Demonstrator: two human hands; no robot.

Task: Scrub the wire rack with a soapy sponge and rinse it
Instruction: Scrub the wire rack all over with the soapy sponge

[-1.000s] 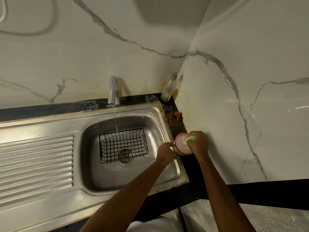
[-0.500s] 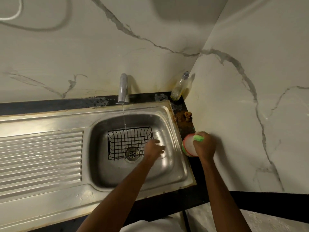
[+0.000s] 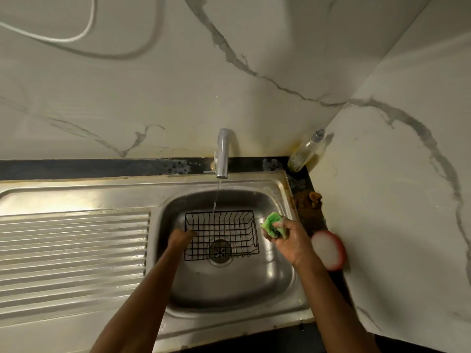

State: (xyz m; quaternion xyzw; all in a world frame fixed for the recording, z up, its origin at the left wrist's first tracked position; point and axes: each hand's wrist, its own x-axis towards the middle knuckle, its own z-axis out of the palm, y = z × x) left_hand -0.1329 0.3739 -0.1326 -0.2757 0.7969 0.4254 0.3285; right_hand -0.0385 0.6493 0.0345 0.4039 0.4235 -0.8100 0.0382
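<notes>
Currently the black wire rack [image 3: 221, 235] sits upright in the sink basin [image 3: 229, 289], over the drain, w/ a thin stream from the tap [image 3: 223, 154] landing at its far edge. Right hand [image 3: 290, 240] is clamped on the green sponge [image 3: 274, 225], fingers curled round it, just right of the rack and not yet touching it. Left hand [image 3: 181, 238] is at the rack's left rim; whether the fingers are closed on the wire cannot be told from this angle. The red-rimmed soap tub [image 3: 328, 249] stands on the counter to the right, against the wall.

Step in hand, by judgement: start of scrub. Procedure: steady rack w/ left hand, work sponge along each wire and into corners, both sides. Keep sponge clear of the stream so the soap stays on it; rinse afterwards.
</notes>
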